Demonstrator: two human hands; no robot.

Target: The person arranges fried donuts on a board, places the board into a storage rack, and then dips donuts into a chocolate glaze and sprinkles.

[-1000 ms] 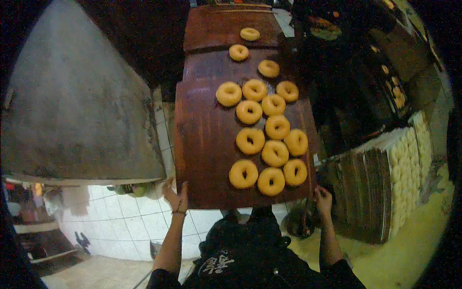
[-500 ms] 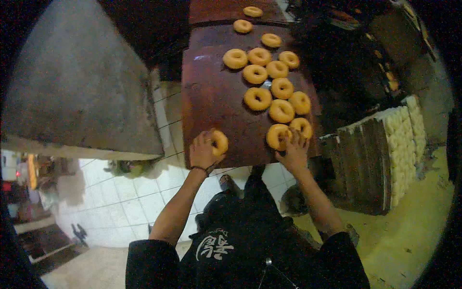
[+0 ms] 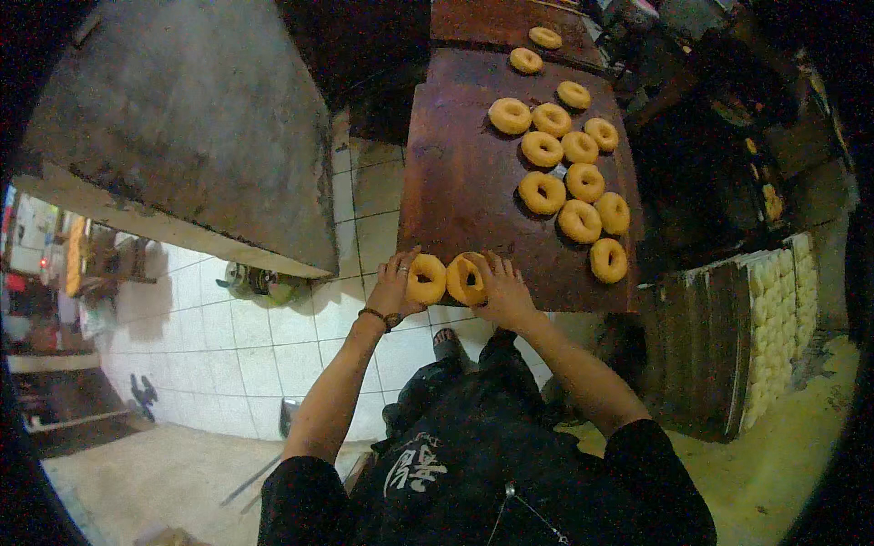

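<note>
Holding one dough ring in each hand, we are working at the near edge of the long wooden board (image 3: 464,182). Our left hand (image 3: 393,289) is curling its fingers around the left ring (image 3: 426,278), and our right hand (image 3: 503,293) is gripping the right ring (image 3: 465,278); the two rings are touching side by side between the hands. The board's long axis is running straight away from us, and the other rings (image 3: 577,177) are lying farther out toward its right side, nearer our right hand.
</note>
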